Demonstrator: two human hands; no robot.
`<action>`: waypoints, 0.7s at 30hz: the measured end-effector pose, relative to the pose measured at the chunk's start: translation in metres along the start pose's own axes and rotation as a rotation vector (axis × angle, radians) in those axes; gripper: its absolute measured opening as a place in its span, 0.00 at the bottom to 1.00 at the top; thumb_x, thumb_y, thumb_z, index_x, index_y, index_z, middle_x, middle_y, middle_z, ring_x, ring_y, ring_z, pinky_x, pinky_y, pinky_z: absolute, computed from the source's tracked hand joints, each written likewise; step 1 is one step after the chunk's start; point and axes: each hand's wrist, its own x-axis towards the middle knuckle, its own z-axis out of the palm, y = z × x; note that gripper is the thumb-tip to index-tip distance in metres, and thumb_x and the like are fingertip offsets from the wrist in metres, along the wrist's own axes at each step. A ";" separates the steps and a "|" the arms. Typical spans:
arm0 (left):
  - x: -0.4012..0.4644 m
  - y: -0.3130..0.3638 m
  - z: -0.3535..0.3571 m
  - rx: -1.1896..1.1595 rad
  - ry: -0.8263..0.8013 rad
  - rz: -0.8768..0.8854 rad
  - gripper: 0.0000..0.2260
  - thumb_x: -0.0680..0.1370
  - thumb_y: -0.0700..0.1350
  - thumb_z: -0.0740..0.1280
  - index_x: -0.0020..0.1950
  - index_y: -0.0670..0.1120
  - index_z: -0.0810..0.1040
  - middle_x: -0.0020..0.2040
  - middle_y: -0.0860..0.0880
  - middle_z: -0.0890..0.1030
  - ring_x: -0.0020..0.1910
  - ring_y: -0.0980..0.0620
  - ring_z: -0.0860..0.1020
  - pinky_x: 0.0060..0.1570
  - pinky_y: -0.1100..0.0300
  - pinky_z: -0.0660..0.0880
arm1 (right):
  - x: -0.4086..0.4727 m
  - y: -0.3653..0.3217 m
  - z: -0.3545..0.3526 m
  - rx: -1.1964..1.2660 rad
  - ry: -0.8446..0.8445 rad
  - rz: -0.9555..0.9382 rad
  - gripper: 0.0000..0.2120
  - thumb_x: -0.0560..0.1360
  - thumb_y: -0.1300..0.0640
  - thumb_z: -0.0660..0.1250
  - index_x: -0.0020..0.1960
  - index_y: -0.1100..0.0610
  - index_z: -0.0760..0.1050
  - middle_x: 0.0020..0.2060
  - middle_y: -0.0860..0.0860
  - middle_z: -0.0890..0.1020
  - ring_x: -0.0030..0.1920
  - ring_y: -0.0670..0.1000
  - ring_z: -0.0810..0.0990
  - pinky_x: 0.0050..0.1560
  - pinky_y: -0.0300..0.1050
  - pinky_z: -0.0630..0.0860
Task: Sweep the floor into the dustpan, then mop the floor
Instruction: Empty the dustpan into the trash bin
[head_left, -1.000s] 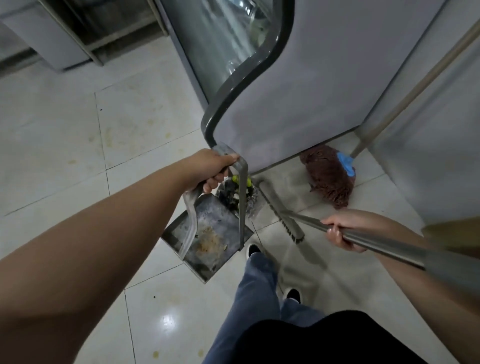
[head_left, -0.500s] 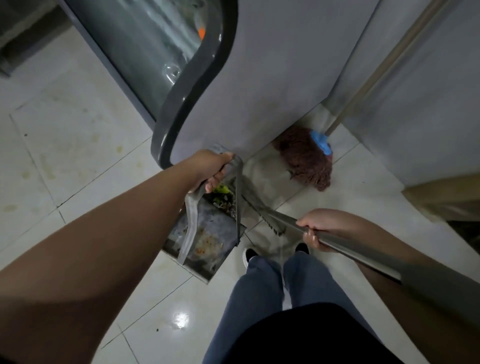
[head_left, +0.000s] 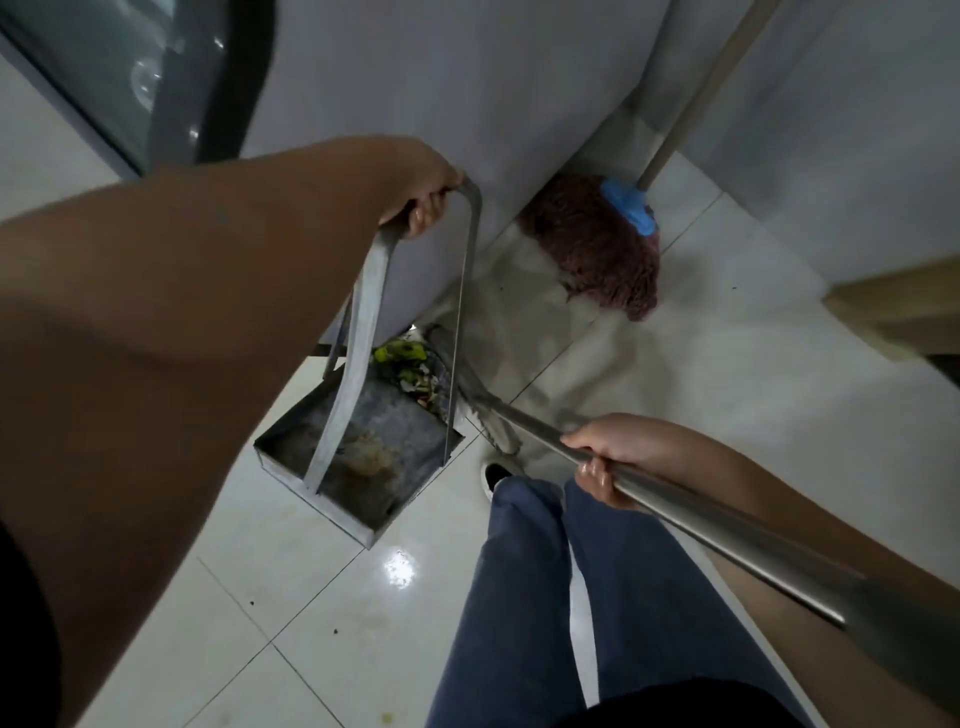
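The left hand (head_left: 423, 195) grips the metal dustpan (head_left: 358, 462) by its tall handle, mouth facing the refrigerator (head_left: 441, 104). The right hand (head_left: 605, 462) holds the broom (head_left: 675, 504), whose shaft slants toward the dustpan's mouth, where food scraps (head_left: 410, 366) lie. The mop (head_left: 597, 249) leans just right of the refrigerator.

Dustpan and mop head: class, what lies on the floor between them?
In the head view, the broom head lies between the dustpan and the mop head, right beside the dustpan's open edge; beyond it is smeared floor tile.

No text, label, brand, number or sign can be read on any thing in this view.
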 end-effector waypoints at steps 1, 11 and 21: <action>0.006 0.004 0.000 0.032 -0.007 0.006 0.17 0.79 0.55 0.57 0.34 0.48 0.70 0.31 0.50 0.73 0.21 0.57 0.73 0.15 0.71 0.66 | 0.003 0.000 -0.002 -0.001 -0.008 0.007 0.38 0.82 0.48 0.53 0.14 0.60 0.64 0.12 0.49 0.62 0.09 0.44 0.61 0.11 0.28 0.58; 0.013 0.007 0.001 -0.010 -0.109 -0.056 0.19 0.81 0.53 0.54 0.33 0.45 0.67 0.12 0.53 0.68 0.10 0.60 0.67 0.11 0.72 0.62 | 0.012 0.002 -0.015 0.057 -0.001 0.017 0.26 0.81 0.48 0.55 0.28 0.60 0.64 0.12 0.50 0.63 0.09 0.44 0.62 0.12 0.27 0.59; -0.001 -0.022 -0.019 -0.602 -0.298 -0.091 0.12 0.82 0.44 0.55 0.43 0.43 0.73 0.24 0.51 0.74 0.21 0.58 0.72 0.22 0.69 0.71 | 0.014 0.006 -0.009 0.020 0.001 -0.029 0.25 0.82 0.49 0.53 0.29 0.59 0.62 0.12 0.49 0.62 0.09 0.44 0.61 0.11 0.27 0.59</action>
